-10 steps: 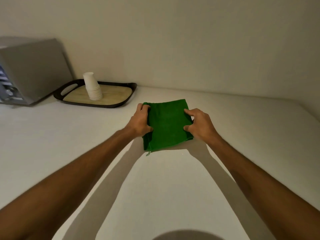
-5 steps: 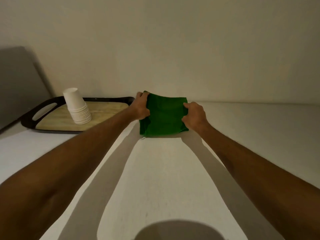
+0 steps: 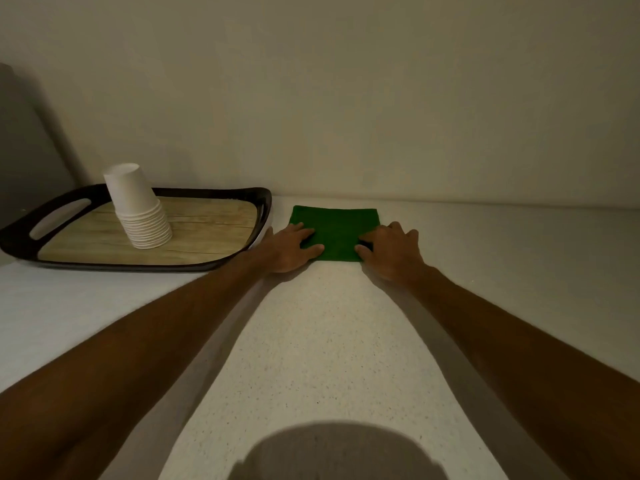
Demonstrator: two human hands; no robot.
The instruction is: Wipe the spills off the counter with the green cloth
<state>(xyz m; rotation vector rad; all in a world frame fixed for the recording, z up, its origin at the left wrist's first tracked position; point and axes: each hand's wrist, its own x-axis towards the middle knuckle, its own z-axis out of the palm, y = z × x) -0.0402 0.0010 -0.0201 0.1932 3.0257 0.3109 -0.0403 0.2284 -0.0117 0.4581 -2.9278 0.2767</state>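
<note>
The green cloth (image 3: 335, 233), folded into a rectangle, lies flat on the speckled white counter (image 3: 311, 341) close to the back wall. My left hand (image 3: 289, 247) lies on its left near corner, fingers spread flat over the fabric. My right hand (image 3: 391, 251) lies on its right near corner, fingers and thumb resting on the cloth's edge. Neither hand pinches the fabric. I see no spills on the counter in this dim light.
A dark tray (image 3: 138, 263) with a wood-look base sits left of the cloth, its right rim almost touching my left hand. An upturned stack of white paper cups (image 3: 140, 209) stands on it. A grey appliance (image 3: 24, 150) is at the far left. The wall (image 3: 346, 98) is just behind.
Both hands carried the cloth away from me to the back of the counter and laid it flat. Their grip on its sides has loosened to flat fingers on top.
</note>
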